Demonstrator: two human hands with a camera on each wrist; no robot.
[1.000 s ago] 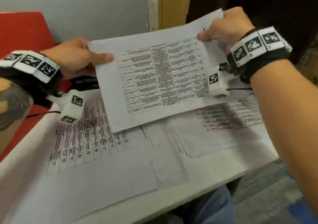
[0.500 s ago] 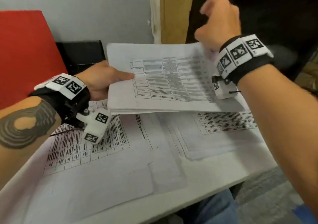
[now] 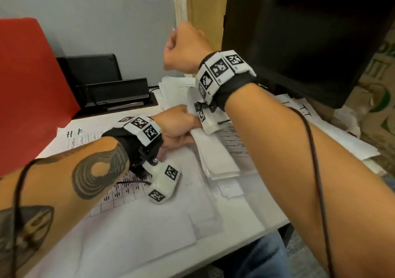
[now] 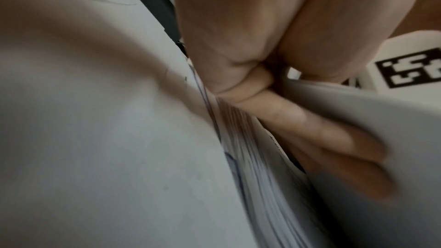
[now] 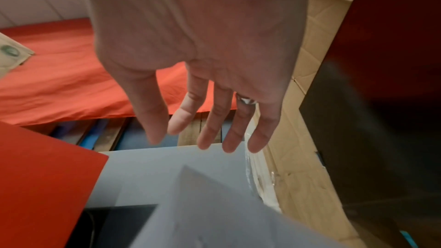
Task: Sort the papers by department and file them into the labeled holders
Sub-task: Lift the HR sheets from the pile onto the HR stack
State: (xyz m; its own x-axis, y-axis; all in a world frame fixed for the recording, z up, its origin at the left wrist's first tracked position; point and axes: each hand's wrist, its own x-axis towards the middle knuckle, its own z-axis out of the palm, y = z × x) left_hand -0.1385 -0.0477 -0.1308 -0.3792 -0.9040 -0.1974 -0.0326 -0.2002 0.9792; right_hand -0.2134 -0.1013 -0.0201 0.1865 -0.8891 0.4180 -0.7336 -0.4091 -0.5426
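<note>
Two hands are working: the left hand (image 3: 178, 126) is gripping the paper stack (image 3: 215, 160) on the desk (image 3: 136, 250), best squared before filing, while the right hand (image 5: 198, 59) is hanging slack-fingered above.

White papers (image 3: 215, 160) printed with black grid tables cover a white desk (image 3: 245, 230); one sheet (image 3: 74, 133) left of the stack has black handwritten letters. Red board (image 3: 32, 74) left of the papers, black holder (image 3: 111, 91) behind them, pale grey panel (image 3: 96, 25) beyond. Wristbands (image 3: 222, 68) white with black square-code markers over black straps. Left forearm bears a dark ringed tattoo (image 3: 96, 171). Tan cardboard (image 5: 310, 139) right of the panel; silver ring (image 5: 247, 100).
</note>
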